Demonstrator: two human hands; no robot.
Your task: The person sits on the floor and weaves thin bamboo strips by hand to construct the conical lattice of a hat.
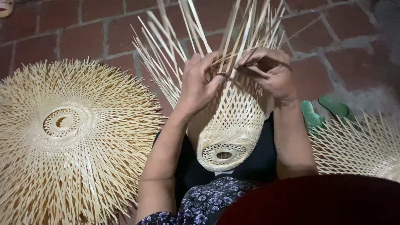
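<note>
A half-woven bamboo basket (231, 125) lies in my lap, its round base facing me and its loose pale strips (175, 46) fanning upward. My left hand (200, 81) grips the basket's upper woven edge, fingers curled around several strips. My right hand (268, 71) pinches a thin bamboo strip at the same edge, just right of the left hand. Both forearms frame the basket.
A flat woven bamboo disc (71, 137) with spiky loose ends lies on the red brick floor (87, 37) at left. Another such piece (362, 146) sits at right, next to green sandals (323, 112). A floral garment covers my lap.
</note>
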